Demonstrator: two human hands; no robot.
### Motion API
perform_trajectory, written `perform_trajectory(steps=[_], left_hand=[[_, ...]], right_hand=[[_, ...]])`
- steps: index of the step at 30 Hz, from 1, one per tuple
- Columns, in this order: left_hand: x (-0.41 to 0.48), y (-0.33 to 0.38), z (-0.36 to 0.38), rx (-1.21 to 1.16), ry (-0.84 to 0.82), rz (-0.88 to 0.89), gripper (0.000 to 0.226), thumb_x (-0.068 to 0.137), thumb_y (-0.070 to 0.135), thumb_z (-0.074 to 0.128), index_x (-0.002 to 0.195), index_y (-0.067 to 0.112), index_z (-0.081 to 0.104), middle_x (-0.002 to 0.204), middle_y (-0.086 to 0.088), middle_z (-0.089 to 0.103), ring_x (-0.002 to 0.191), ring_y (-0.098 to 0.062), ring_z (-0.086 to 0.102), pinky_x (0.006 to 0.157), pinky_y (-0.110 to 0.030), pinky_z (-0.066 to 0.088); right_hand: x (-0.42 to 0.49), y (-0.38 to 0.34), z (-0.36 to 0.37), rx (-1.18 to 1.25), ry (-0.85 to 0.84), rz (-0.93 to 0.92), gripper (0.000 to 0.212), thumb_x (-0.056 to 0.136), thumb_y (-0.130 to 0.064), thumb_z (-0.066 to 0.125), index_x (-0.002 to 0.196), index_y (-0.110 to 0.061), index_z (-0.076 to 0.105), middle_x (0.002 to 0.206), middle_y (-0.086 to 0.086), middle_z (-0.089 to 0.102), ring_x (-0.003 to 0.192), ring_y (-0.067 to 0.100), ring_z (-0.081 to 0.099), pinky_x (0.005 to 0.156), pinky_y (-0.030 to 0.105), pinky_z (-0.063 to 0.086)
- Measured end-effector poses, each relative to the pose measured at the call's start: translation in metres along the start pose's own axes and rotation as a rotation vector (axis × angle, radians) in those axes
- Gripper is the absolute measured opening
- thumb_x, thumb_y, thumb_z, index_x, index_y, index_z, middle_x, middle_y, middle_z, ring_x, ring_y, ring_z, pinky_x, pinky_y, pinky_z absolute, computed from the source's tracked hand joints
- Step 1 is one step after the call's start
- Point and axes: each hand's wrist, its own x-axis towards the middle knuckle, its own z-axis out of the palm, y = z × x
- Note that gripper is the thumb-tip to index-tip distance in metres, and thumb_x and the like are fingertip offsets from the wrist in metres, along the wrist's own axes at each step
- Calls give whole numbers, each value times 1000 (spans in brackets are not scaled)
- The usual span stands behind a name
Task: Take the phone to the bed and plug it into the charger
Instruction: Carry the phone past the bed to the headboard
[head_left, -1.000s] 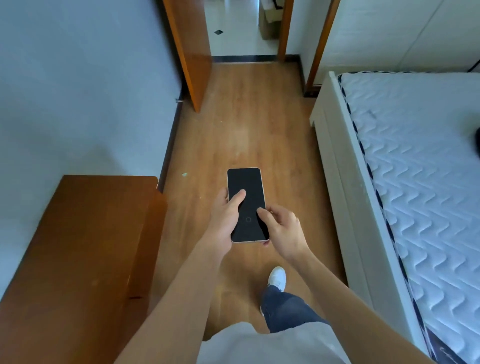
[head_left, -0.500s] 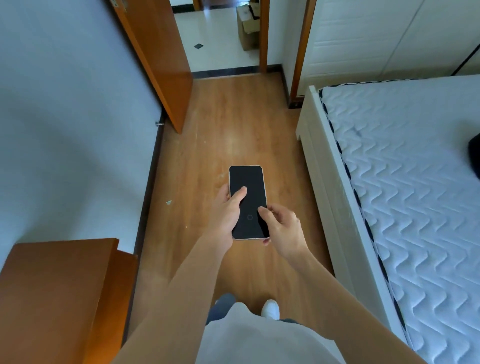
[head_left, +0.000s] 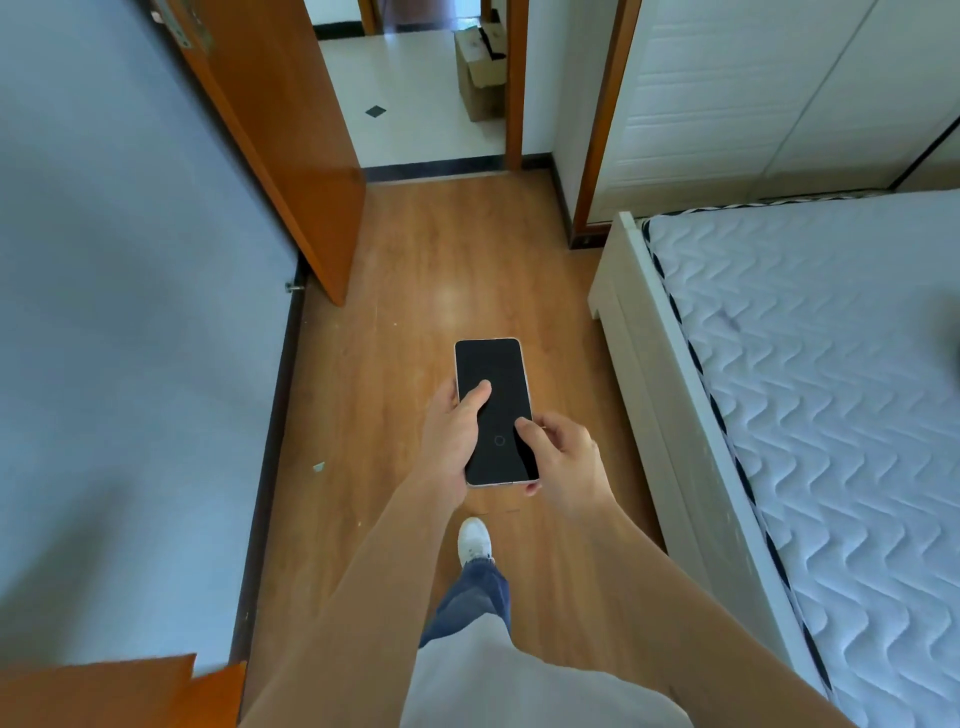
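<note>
a: nearest first. a white sneaker (head_left: 474, 540) and a blue denim trouser leg (head_left: 470, 597) are seen over the brown wood-plank floor (head_left: 415, 291), mid-stride by the look of it.

b: and the task item?

a: the flat black glass-fronted phone with a pale metal rim (head_left: 496, 410) is held at mid-frame above the floor, screen up and dark. the left hand (head_left: 452, 441) is wrapped round its left edge with the thumb laid on the glass; the right hand (head_left: 563, 460) is pinched on the lower right corner.

b: handling?

a: judged light, rigid, slick and breakable if dropped. the long edges are best gripped, bottom end left free for the plug.

b: farther out?

a: the white-framed bed with a pale quilted wave-pattern mattress (head_left: 831, 415) is just to the right. no charger can be made out. an orange-brown wooden door (head_left: 291, 156) stands open beyond.
</note>
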Motion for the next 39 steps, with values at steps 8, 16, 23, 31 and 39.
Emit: perform_trajectory(steps=[8,16,23,31,39], left_hand=[[120,90,-17,42,-88,1,14,99,33,57,112,32,63,111,-4,74,97,-27,74,87,-54,61],[209,145,-14,36,-116,-35,15,98,32,59,113,31,64,114,-4,74,101,-28,73,90,-55,59],[293,188,7,56,-94,-28,13,99,29,58,109,28,65,110,-7,74,101,-31,72,90,-57,58],[417,265,72,99,-82,-17,15,100,30,57,113,25,62,110,-10,72,101,-32,71,88,-53,60],[524,343,161,137,-142,-36,15,98,34,58,112,30,62,111,-10,72,102,-33,71,90,-58,59]], right_hand=[[122,-65,37,-16,51,-1,24,99,-32,52,97,-12,64,83,-1,70,67,12,70,43,14,47],[215,-100,48,17,84,14,24,99,-31,52,96,-11,65,80,-1,70,70,15,72,44,20,52],[307,-129,38,-10,67,5,30,99,-25,52,70,-18,57,69,-2,67,52,3,64,40,15,44],[457,-166,-3,-29,46,0,22,99,-31,51,85,-18,63,75,-1,71,57,16,70,44,19,51],[587,-206,-66,-23,121,40,26,100,-36,49,101,-15,64,83,-3,69,58,6,68,46,14,50]])
